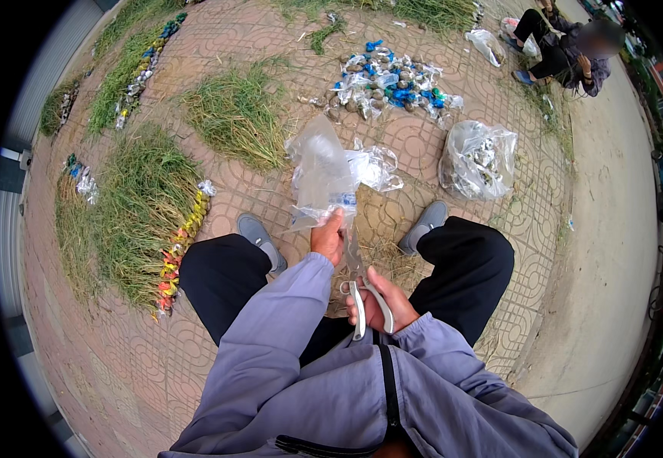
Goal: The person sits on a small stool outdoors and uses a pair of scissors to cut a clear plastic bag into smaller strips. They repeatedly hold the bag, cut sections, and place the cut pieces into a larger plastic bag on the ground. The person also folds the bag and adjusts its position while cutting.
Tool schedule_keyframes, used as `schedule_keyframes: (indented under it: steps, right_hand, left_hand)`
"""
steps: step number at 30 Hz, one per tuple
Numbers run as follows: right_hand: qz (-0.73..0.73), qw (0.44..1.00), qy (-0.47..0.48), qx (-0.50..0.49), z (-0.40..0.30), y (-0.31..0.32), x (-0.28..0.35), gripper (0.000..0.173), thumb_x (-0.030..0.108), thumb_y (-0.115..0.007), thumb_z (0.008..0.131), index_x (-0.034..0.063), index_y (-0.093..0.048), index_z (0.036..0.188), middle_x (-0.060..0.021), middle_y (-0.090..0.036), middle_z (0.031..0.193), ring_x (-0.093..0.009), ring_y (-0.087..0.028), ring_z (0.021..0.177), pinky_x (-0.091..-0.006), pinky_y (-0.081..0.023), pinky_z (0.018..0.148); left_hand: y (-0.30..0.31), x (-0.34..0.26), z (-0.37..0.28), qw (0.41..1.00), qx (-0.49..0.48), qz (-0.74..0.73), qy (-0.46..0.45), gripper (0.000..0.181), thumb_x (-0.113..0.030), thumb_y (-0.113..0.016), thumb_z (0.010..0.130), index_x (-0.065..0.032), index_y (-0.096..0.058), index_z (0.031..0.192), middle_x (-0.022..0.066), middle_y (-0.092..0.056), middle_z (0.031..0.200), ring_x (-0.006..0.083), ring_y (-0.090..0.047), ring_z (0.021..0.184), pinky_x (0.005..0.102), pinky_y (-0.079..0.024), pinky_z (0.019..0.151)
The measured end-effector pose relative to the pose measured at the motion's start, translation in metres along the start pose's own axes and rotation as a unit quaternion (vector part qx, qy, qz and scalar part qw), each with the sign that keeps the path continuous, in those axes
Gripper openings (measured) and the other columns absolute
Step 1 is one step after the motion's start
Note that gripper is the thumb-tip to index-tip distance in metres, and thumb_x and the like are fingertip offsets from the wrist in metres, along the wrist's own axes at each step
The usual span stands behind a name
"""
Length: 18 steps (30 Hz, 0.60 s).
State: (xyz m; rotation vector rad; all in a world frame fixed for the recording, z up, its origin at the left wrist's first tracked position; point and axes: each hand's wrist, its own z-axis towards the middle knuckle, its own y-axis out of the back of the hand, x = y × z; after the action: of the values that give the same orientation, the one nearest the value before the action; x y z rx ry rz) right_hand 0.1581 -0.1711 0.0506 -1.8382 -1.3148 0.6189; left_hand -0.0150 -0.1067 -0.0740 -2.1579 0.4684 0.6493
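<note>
My left hand (328, 236) pinches the near edge of a clear plastic bag (323, 166), which stretches away from me above the paving. In my right hand (386, 303) are scissors (360, 292) with pale grey handles. Their blades point away from me, beside my left hand and close under the bag's near edge; whether they touch the plastic I cannot tell. Just past the held bag, more crumpled clear plastic (376, 166) lies on the ground. Dry grass stems (386, 246) are scattered between my shoes.
Ahead lies a heap of small plastic-wrapped bundles (394, 83). A filled clear bag (477, 160) stands right of it. Cut grass piles (237, 114) and a plant bunch with yellow and orange wrapped ends (137, 212) lie left. Another person (560, 51) sits at far right.
</note>
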Motion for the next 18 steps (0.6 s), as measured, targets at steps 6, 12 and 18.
schedule_keyframes:
  steps: [6,12,18]
  right_hand:
    - [-0.006,1.000,0.004,-0.003,0.004,0.004,0.004,0.044,0.053,-0.048,0.103,0.0091,-0.055,0.107,-0.0151,-0.068,0.096,-0.028,-0.067,0.082,-0.0455,-0.056,0.074]
    - [-0.003,1.000,0.009,-0.012,0.004,0.001,0.007,0.046,0.054,-0.047,0.102,0.0085,-0.055,0.108,-0.0155,-0.068,0.093,-0.028,-0.067,0.081,-0.0454,-0.055,0.074]
    - [-0.005,1.000,0.020,-0.017,0.004,-0.001,0.005,0.047,0.054,-0.047,0.102,0.0084,-0.056,0.106,-0.0149,-0.068,0.093,-0.028,-0.067,0.081,-0.0457,-0.055,0.073]
  left_hand:
    - [-0.007,-0.001,-0.006,1.000,0.014,-0.012,0.001,0.031,-0.007,-0.066,0.096,-0.0052,-0.057,0.126,0.0043,-0.067,0.112,0.0181,-0.065,0.100,0.0332,-0.053,0.081]
    - [0.004,0.007,-0.002,0.999,0.019,0.005,0.035,0.030,-0.008,-0.067,0.096,-0.0076,-0.056,0.124,0.0029,-0.066,0.108,0.0156,-0.065,0.093,0.0318,-0.053,0.072]
    - [0.016,0.011,0.004,0.998,0.032,0.014,0.051,0.026,-0.010,-0.067,0.096,-0.0091,-0.057,0.120,0.0008,-0.066,0.104,0.0128,-0.063,0.086,0.0285,-0.051,0.065]
